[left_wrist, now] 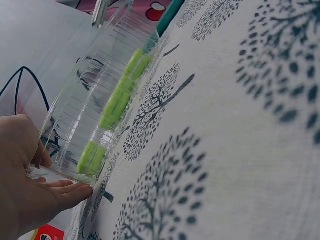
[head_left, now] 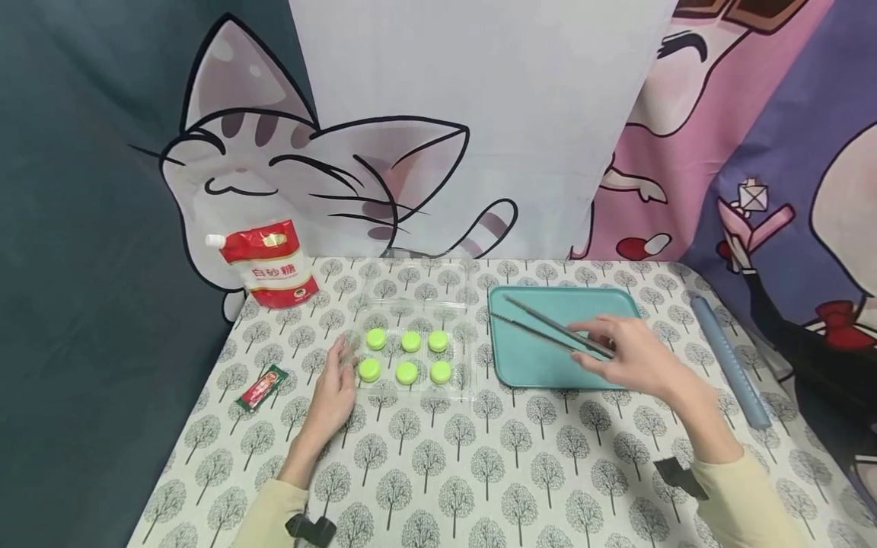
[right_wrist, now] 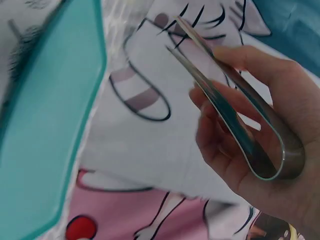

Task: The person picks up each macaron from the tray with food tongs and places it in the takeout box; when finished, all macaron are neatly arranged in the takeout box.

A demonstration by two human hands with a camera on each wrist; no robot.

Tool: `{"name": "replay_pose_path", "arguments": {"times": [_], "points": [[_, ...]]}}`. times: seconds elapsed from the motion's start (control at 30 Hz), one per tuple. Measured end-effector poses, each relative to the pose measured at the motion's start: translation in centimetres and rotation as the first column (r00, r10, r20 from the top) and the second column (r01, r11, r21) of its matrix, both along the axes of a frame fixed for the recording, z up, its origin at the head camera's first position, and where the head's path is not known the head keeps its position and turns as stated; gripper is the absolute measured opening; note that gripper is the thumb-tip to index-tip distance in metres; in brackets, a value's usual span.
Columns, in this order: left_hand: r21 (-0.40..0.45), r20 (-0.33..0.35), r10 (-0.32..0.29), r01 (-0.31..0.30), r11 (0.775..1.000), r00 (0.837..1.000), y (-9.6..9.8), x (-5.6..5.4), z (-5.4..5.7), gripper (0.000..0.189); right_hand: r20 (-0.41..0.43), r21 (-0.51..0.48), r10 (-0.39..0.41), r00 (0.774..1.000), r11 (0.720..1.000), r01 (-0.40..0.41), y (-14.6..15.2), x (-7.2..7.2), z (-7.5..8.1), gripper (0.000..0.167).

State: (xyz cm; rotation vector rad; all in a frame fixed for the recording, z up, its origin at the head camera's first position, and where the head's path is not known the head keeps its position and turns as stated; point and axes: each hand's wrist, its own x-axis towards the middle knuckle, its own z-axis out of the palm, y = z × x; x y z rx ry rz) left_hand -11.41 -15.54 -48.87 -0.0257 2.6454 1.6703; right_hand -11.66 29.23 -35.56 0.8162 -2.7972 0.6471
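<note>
A clear plastic box with its lid hinged up at the back holds several bright green macarons in two rows. At its left end my left hand grips the wall; in the left wrist view the fingers lie on both sides of the corner. My right hand holds long metal tweezers over the teal tray. Their tips stand apart, with nothing between them, and point left toward the box. In the right wrist view the tweezers' bend sits in the palm.
A red-and-white sugar pouch with a white cap stands at the back left. In front of it lies a small red-and-green packet. A blue-grey rod lies along the table's right side. Cartoon-printed cloth hangs behind the table.
</note>
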Motion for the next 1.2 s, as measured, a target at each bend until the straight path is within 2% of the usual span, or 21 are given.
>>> {"name": "replay_pose_path", "arguments": {"times": [0.17, 0.33, 0.47, 0.57, 0.7, 0.87, 1.07, 1.2], "points": [[0.001, -0.002, 0.004, -0.004, 1.000, 1.000, 0.1, 0.0, -0.1, 0.060, -0.096, -0.049, -0.151, 0.984, 0.988, 0.147, 2.6, 1.1, -1.0, 0.041], [0.004, 0.003, -0.003, 0.003, 1.000, 1.000, -0.1, 0.4, -0.2, 0.061, -0.144, -0.070, -0.298, 0.944, 0.954, 0.290, 4.7, 2.3, -2.3, 0.038], [-0.015, 0.016, 0.008, -0.008, 1.000, 1.000, -0.7, 1.1, -0.4, 0.061, -0.164, -0.094, -0.376, 0.912, 0.926, 0.365, 5.9, 3.2, -3.6, 0.039], [-0.019, 0.012, 0.013, -0.012, 1.000, 1.000, -1.0, 1.2, -0.5, 0.061, -0.161, -0.123, -0.441, 0.883, 0.897, 0.425, 6.9, 3.5, -4.7, 0.040], [-0.013, 0.008, -0.002, 0.002, 1.000, 1.000, -1.0, 1.0, -0.5, 0.061, -0.132, -0.154, -0.534, 0.835, 0.843, 0.515, 8.8, 3.8, -5.8, 0.040], [-0.005, 0.002, -0.003, 0.003, 1.000, 1.000, -0.8, 0.8, -0.2, 0.062, -0.102, -0.122, -0.612, 0.784, 0.790, 0.601, 11.4, 3.8, -7.0, 0.042], [0.014, -0.011, -0.013, 0.013, 1.000, 1.000, -0.5, 0.2, -0.2, 0.061, -0.043, -0.036, -0.668, 0.743, 0.744, 0.667, 14.5, 3.5, -7.8, 0.048], [0.016, -0.008, -0.017, 0.017, 1.000, 1.000, -0.3, 0.1, -0.3, 0.061, -0.019, 0.014, -0.685, 0.728, 0.728, 0.686, 16.0, 3.4, -8.3, 0.048]]}}
